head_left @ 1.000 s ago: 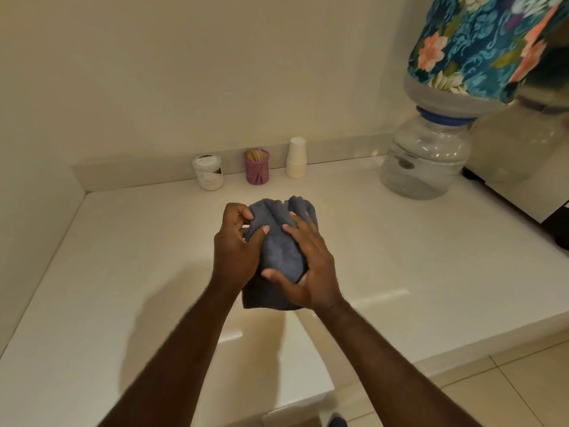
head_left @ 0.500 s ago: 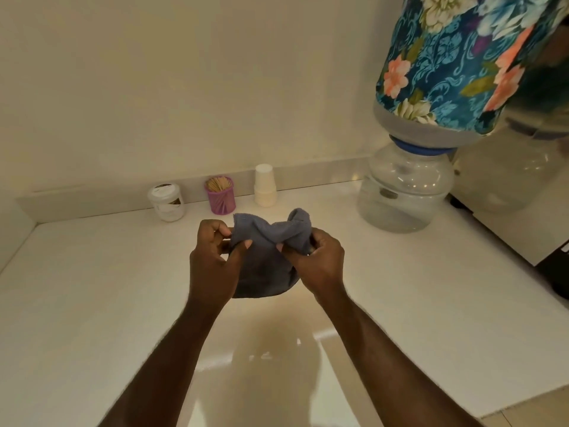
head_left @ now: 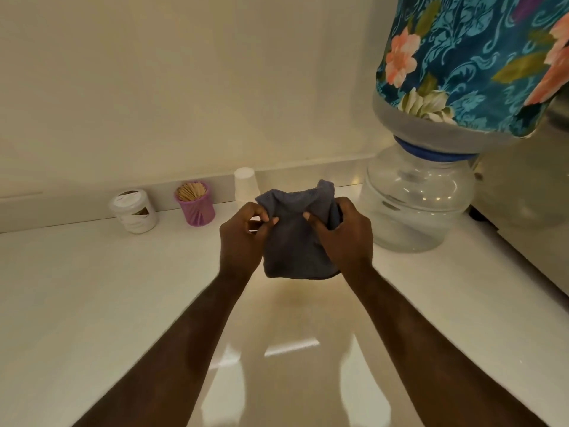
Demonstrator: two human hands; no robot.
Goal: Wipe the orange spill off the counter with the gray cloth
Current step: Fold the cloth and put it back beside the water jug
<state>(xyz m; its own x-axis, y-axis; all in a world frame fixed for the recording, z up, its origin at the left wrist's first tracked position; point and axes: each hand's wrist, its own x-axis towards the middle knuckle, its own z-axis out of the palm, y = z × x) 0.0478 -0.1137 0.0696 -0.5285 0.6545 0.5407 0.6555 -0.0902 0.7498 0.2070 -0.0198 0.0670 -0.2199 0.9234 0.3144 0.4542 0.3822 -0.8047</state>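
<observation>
I hold the gray cloth [head_left: 295, 238] up above the white counter [head_left: 92, 288], folded and hanging between both hands. My left hand [head_left: 243, 238] pinches its upper left edge and my right hand [head_left: 341, 235] grips its upper right side. On the counter below and in front of the cloth lies a faint orange-yellow stain, the orange spill [head_left: 311, 306], partly under my arms' shadow. The cloth does not touch the spill.
At the back wall stand a white lidded jar [head_left: 134, 211], a purple toothpick holder [head_left: 197, 203] and a stack of white cups [head_left: 245, 184]. A large water dispenser bottle [head_left: 415, 198] with a floral cover [head_left: 474, 57] fills the right. A metal appliance [head_left: 529, 192] stands at far right.
My hands went from bunching the cloth together to holding it spread by its top edge. The view has moved closer to the counter and the back wall.
</observation>
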